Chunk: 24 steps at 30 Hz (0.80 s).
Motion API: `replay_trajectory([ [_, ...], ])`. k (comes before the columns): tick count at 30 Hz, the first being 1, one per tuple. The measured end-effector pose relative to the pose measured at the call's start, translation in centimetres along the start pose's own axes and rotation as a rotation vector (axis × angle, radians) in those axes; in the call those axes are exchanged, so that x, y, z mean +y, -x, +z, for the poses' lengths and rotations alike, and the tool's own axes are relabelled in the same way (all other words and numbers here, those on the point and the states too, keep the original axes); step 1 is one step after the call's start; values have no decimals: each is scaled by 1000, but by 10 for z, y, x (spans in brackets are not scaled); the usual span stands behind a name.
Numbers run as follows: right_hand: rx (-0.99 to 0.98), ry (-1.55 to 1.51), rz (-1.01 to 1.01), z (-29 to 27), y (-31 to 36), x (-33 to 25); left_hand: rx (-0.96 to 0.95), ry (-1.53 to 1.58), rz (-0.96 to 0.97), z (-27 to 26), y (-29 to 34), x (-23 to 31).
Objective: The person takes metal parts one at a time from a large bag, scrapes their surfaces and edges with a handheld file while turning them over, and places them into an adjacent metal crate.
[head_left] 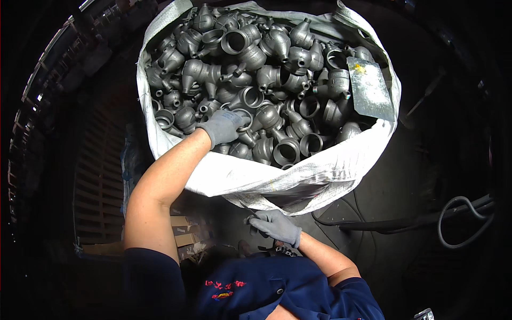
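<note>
A white woven bulk bag (229, 173) stands before me, filled with grey cast-metal housings (274, 42) that have round bodies, short spouts and wide ring openings. My left hand (225, 127), in a grey glove, reaches over the near left edge. Its fingers are closed on the ring-shaped mouth of one metal housing (245, 119); the fingertips are partly hidden inside. Below the bag's near rim, close to my body, my right hand (276, 227) wears a similar glove. Its fingers are curled in, and a small dark part shows by them, too unclear to name.
A flat grey metal plate (370, 88) leans on the pile at the bag's right side. Cardboard pieces (184, 234) lie on the floor at lower left, beside a slatted pallet (101, 176). A dark hose (469, 221) curves at the right, and thin cables (360, 213) run below the bag.
</note>
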State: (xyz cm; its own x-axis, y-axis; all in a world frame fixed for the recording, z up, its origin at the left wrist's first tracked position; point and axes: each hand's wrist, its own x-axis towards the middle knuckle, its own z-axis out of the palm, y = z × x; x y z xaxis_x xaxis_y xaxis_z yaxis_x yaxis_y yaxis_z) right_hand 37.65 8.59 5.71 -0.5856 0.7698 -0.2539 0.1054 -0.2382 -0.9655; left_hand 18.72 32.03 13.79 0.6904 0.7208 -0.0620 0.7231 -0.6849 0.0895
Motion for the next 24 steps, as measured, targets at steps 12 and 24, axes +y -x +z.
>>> replay_trajectory([
  [12, -34, -130, 12, -19, 21, -32, 242, 103, -76, 12, 30, -4],
  [24, -217, -594, -137, 49, -18, -94, 720, 482, -357, -94, 251, 95],
])
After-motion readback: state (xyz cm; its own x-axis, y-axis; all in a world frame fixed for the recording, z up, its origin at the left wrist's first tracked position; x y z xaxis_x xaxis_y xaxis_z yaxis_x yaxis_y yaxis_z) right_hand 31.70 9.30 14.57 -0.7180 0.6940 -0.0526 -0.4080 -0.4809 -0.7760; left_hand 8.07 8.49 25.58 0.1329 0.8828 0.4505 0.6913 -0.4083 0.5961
